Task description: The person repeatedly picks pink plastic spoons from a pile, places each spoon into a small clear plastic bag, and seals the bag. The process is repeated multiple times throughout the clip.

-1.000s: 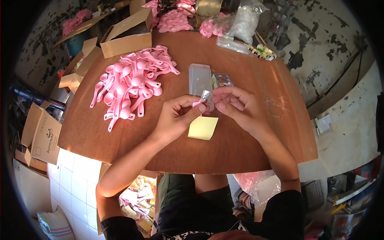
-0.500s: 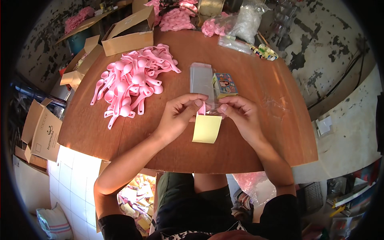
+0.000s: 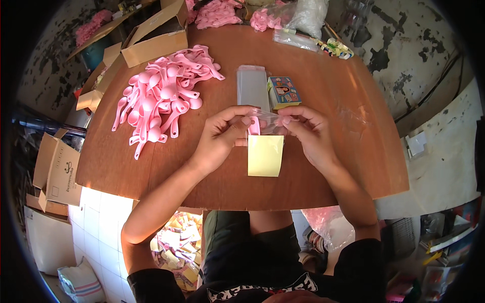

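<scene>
Between both hands a clear plastic bag (image 3: 268, 121) is stretched by its top. Inside it hangs a pale yellow card (image 3: 265, 156), and a pink spoon's handle (image 3: 254, 125) shows above the card; the spoon's bowl is hidden. My left hand (image 3: 222, 134) pinches the bag's left edge beside the handle. The opposite corner is pinched by my right hand (image 3: 310, 134). Just beyond lie a stack of flat clear bags (image 3: 251, 86) and a stack of printed cards (image 3: 284, 92). A heap of pink spoons (image 3: 161, 96) covers the table's left part.
The brown wooden table (image 3: 348, 166) has a curved-looking near edge in front of my lap. An open cardboard box (image 3: 156, 48) stands at the far left. Pink spoons in bags (image 3: 217, 14) and a clear plastic sack (image 3: 308, 17) lie at the back. Packed pieces (image 3: 178, 242) fill a space below.
The bag's top is now spread wider between my hands, and the card faces up more fully. The whole view has shifted slightly; both hands keep their pinch.
</scene>
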`<state>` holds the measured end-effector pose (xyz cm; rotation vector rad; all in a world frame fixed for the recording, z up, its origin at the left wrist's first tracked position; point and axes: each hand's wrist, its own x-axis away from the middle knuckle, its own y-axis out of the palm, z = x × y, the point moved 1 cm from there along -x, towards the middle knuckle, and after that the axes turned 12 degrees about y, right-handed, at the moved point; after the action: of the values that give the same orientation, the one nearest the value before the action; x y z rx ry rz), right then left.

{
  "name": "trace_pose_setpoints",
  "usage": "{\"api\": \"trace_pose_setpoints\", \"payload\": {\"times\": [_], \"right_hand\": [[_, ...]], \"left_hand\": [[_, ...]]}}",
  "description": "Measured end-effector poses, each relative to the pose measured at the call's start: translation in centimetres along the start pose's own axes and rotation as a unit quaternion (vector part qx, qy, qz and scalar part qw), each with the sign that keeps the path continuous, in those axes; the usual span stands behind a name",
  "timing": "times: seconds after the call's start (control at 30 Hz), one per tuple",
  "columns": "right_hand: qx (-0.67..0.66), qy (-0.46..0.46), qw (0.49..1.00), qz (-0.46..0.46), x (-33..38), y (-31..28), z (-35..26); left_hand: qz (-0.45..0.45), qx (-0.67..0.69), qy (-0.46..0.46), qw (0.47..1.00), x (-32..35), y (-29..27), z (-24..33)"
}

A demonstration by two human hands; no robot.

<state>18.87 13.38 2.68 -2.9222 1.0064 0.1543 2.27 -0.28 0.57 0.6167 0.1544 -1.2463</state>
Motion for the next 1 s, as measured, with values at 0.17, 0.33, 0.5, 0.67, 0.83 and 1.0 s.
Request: {"api": "trace_pose_setpoints", "payload": {"times": [0.17, 0.33, 0.5, 0.67, 0.83, 1.0], "right_hand": [[-0.038, -0.002, 0.999, -0.007, 0.0, 0.1, 0.0], [-0.022, -0.014, 0.999, -0.025, 0.2, -0.2, -0.1], [-0.019, -0.003, 0.999, -0.032, 0.3, -0.3, -0.1], [0.006, -0.023, 0.999, -0.043, 0.3, -0.5, -0.1], [0.011, -0.025, 0.999, -0.046, 0.4, -0.6, 0.0], [0.025, -0.031, 0.998, -0.048, 0.5, -0.6, 0.0]], "left_hand": [[-0.003, 0.011, -0.011, 1.0, 0.1, -0.5, -0.1], [0.002, 0.01, -0.016, 1.0, 0.1, -0.4, 0.0], [-0.023, 0.026, -0.008, 0.999, 0.3, -0.9, 0.0], [-0.041, 0.04, 0.002, 0.998, 0.3, -1.1, 0.1], [-0.019, 0.03, 0.014, 0.999, 0.3, -0.7, 0.1], [-0.02, 0.014, 0.008, 1.0, 0.4, -1.0, 0.1]]}}
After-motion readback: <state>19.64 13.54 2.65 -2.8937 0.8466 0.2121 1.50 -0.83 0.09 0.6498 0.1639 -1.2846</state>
